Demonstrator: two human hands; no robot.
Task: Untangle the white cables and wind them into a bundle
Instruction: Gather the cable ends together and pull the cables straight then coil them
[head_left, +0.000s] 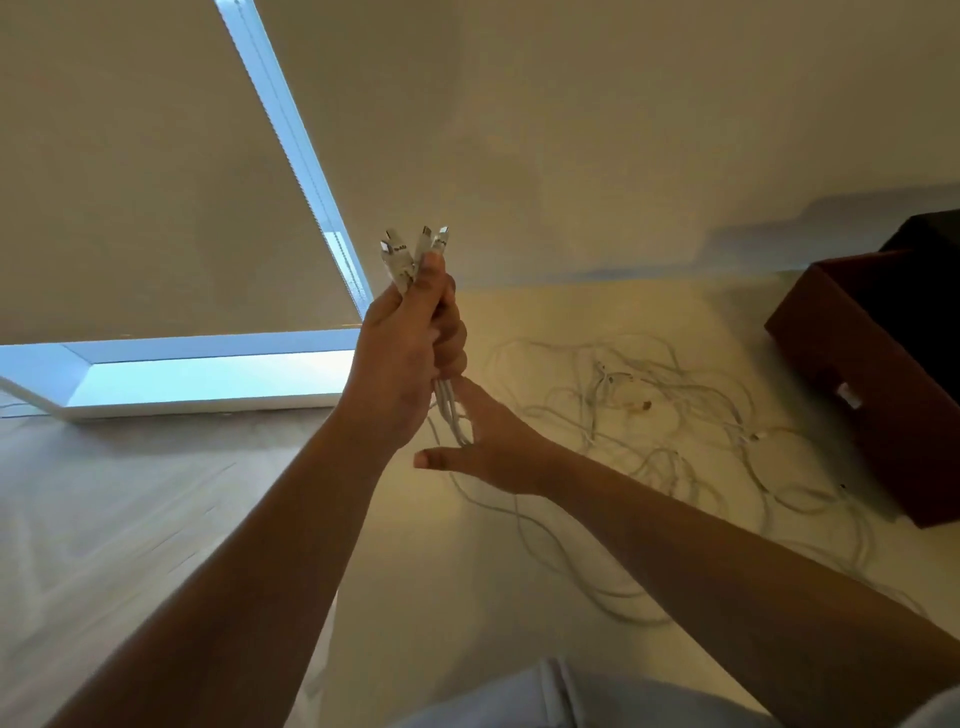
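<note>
My left hand (410, 348) is raised and closed in a fist around several white cables, whose plug ends (415, 249) stick up above the fingers. The strands hang down out of the fist. My right hand (493, 447) sits just below it, fingers spread, with the hanging strands (451, 415) running against its fingers; whether it grips them I cannot tell. The rest of the white cables (649, 431) lies in a loose tangle on the cream surface (431, 571) to the right of both hands.
A dark brown box (878, 358) stands at the right edge, touching the tangle's far side. A window with a lowered roller blind (156, 182) and white sill (197, 384) is at the left. A pale wall rises behind.
</note>
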